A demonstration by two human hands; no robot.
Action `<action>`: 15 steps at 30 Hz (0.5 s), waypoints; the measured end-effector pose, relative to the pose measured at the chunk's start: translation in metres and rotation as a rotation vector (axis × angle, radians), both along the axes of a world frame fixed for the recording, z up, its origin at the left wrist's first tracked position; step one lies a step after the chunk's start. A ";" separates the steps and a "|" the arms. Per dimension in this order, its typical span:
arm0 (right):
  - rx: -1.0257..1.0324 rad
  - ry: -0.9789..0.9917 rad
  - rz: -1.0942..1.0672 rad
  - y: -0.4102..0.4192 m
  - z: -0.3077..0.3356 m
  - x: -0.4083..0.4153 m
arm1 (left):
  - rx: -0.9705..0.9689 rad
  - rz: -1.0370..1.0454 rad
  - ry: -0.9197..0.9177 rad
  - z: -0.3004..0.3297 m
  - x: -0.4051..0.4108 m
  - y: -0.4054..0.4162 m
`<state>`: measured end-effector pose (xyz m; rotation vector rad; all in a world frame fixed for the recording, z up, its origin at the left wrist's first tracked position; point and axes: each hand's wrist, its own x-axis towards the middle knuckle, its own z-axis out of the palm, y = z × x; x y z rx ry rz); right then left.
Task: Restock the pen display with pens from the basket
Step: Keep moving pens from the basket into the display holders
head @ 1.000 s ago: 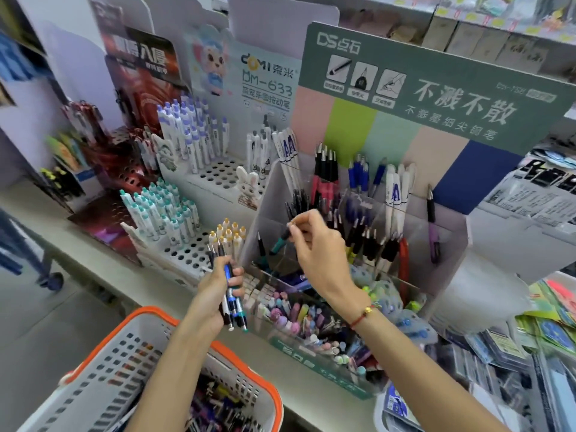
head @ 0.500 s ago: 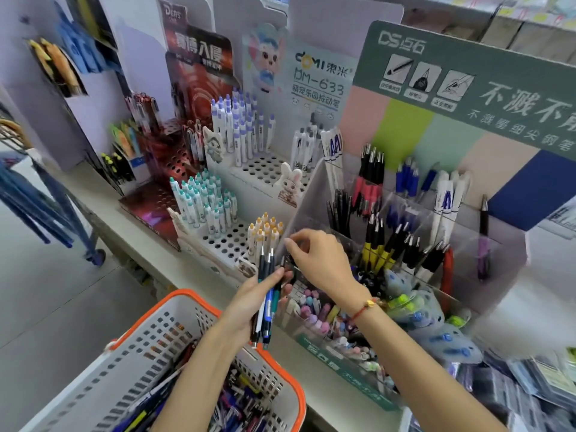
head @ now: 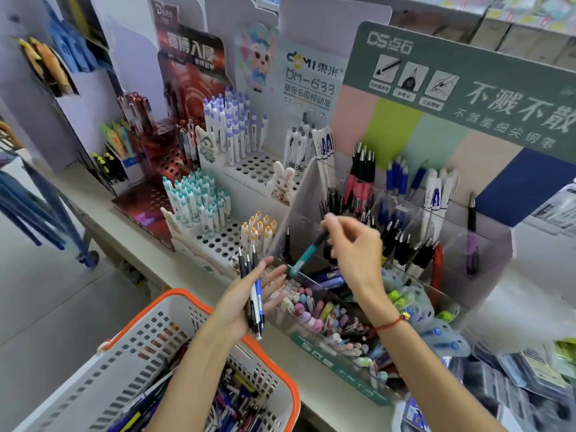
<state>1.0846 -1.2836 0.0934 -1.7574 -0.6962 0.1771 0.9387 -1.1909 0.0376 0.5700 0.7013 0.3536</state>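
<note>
My left hand (head: 249,294) holds a small bundle of pens (head: 254,291) upright against its palm, fingers stretched out, above the orange-rimmed white basket (head: 131,347) full of pens. My right hand (head: 355,247) pinches a teal pen (head: 307,254) that slants down to the left, its tip near my left fingertips. Both hands hover in front of the clear tiered pen display (head: 486,244) with black, red, blue and white pens under a green header card (head: 467,76).
A white perforated stand (head: 249,169) with purple, teal and yellow capped pens sits left of the display, a red stand (head: 162,169) beyond it. A clear bin (head: 336,347) of pastel pens lies at the counter's front edge. Packaged goods crowd the right.
My right hand has lifted a teal pen away from the left hand's bundle, up toward the display. The left hand's fingers have opened out. The view has shifted left and closer.
</note>
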 end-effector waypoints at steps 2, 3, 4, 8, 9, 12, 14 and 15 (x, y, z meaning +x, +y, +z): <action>0.034 -0.213 -0.076 0.001 0.004 0.004 | -0.031 0.020 0.010 -0.005 -0.005 0.005; -0.015 -0.331 -0.071 0.005 0.001 0.005 | -0.039 0.018 0.003 -0.005 -0.007 0.005; -0.089 -0.429 -0.040 0.010 -0.003 0.006 | -0.047 0.015 -0.008 -0.006 -0.008 0.005; -0.518 -0.608 0.130 0.033 -0.028 0.009 | -0.067 0.003 -0.036 -0.008 -0.004 0.001; -0.635 -0.617 0.177 0.038 -0.035 0.010 | -0.082 -0.003 -0.058 -0.008 -0.004 0.001; -0.825 -0.558 0.258 0.050 -0.045 0.009 | -0.117 -0.039 -0.119 -0.006 -0.005 0.001; -0.843 -0.546 0.249 0.055 -0.043 0.009 | -0.096 -0.102 -0.142 -0.004 -0.007 0.001; -0.857 -0.562 0.246 0.057 -0.040 0.009 | -0.076 -0.140 -0.134 -0.004 -0.009 0.001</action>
